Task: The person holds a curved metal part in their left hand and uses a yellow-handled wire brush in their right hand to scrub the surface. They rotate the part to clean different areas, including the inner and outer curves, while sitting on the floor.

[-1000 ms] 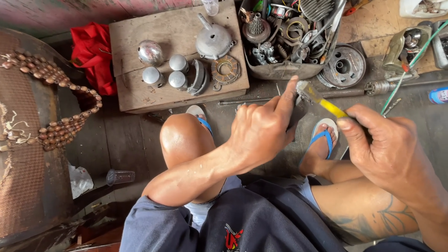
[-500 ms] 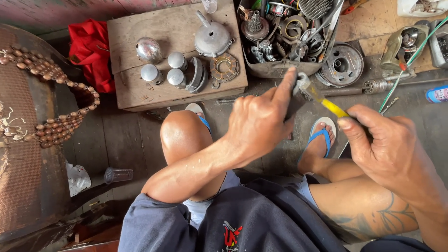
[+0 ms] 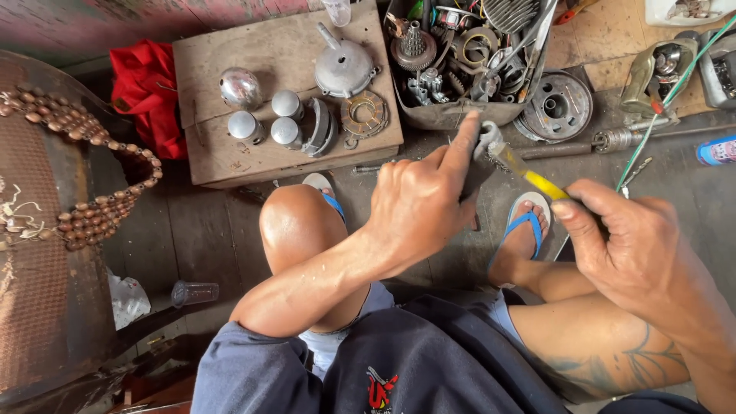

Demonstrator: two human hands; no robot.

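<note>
Fingers of the left hand (image 3: 418,203) curl tightly around a small dark metal part (image 3: 481,157), with the index finger stretched straight along its top. Most of that part is hidden behind the knuckles, so its shape cannot be made out; only a greyish end shows past the fingertip. It is held in the air above the dark floor (image 3: 207,222), between the person's knees and the metal tray of parts. Right hand (image 3: 629,245) is clenched around the handle of a yellow brush (image 3: 529,175); the handle's rear end is buried in the fist, and the pale bristle head touches the held part.

Beyond the hands, a low wooden board (image 3: 261,54) lies on the floor. Near its left edge sit a shiny round dome (image 3: 241,87) and three small silver caps (image 3: 268,119); toward its right edge rest a grey round cover (image 3: 346,67) and a rusty ring-shaped plate (image 3: 364,113). Just beside the board's right edge stands the metal tray (image 3: 452,115), crammed with gears and springs too tangled to tell apart, its top cut off by the frame. A round hub (image 3: 562,106) lies to the right of the tray. Red cloth (image 3: 146,88) bunches beside the board's left edge. A brown beaded seat cover (image 3: 84,176) fills the left side, partly cut off. Blue sandals (image 3: 529,222) show on both feet, the left one mostly hidden by a knee
</note>
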